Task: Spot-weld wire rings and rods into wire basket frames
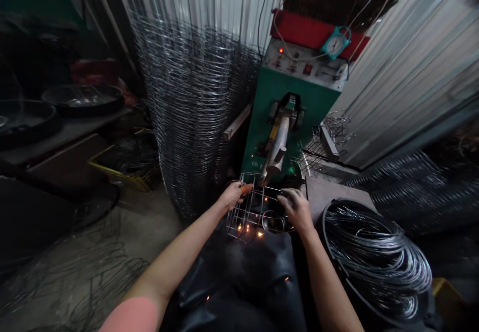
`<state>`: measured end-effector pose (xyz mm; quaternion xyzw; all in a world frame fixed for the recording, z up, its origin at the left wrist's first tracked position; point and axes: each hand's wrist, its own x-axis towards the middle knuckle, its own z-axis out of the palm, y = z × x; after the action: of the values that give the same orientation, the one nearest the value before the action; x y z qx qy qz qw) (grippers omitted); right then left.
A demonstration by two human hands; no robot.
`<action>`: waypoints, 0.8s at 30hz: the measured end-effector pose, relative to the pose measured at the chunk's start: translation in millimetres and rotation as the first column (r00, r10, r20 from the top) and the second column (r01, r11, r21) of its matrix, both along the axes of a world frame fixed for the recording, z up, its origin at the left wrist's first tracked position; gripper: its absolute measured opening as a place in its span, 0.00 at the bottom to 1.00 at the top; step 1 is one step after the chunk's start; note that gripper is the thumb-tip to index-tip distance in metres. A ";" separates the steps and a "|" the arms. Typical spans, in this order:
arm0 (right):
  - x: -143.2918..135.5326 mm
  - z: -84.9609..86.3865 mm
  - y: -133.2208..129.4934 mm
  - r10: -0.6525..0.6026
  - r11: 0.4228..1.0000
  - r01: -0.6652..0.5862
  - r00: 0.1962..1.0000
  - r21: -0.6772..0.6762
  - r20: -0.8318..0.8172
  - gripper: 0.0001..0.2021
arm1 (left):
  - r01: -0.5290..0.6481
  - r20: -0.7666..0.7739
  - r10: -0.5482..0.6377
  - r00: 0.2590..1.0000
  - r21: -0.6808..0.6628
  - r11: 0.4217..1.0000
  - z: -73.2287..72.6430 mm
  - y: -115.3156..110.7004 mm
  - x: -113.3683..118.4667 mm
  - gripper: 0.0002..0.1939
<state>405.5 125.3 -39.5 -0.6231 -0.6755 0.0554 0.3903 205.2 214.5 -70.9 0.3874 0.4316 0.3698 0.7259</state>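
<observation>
The left hand (232, 195) is pinching the upper left edge of a thin, shiny wire grid (243, 212), its fingers closing narrowly on the metal and an orange tip showing among them. The right hand (297, 206) is bending its darkened fingers beside the wires on the right; whether they are gripping one, I cannot tell. The grid is sitting tilted just under the blunt, round metal arm (279, 145) of a green box-shaped welder (258, 102), and orange sparks (247, 228) are glowing below and across a smooth black apron (243, 282). Pale characters (257, 165) are showing on the welder's green face, too small to read, and a red lamp (281, 50) is shining on its panel near a round teal dial (336, 44). Ribbed metal sheeting (407, 67) is rising behind. At the left, a tall wire stack (194, 87) is crowding the welder, with a yellow crate (145, 182) lying farther off; at the right, a black tub (339, 202) of coiled wire (392, 267) is standing close beside the right forearm. The welder's arm is hiding part of its front.
</observation>
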 end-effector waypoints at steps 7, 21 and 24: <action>-24.6 -10.8 7.2 0.077 0.997 -0.074 0.993 -0.034 0.086 0.10 | -0.033 -0.045 0.033 0.998 0.009 0.999 0.3 -2.8 0.7 0.23; 25.6 -35.0 10.4 0.059 0.994 -0.062 0.998 0.087 0.035 0.08 | -0.069 -0.002 0.069 0.998 0.004 0.998 4.6 -4.2 -4.9 0.24; 29.3 -39.2 11.9 0.054 0.996 -0.056 0.998 0.073 0.023 0.08 | -0.068 0.003 0.068 0.998 0.015 0.998 5.4 -2.0 -5.1 0.23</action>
<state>434.8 137.2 -78.7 -0.5900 -0.6981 0.0347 0.4041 200.1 212.4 -65.4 0.3777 0.4406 0.3980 0.7105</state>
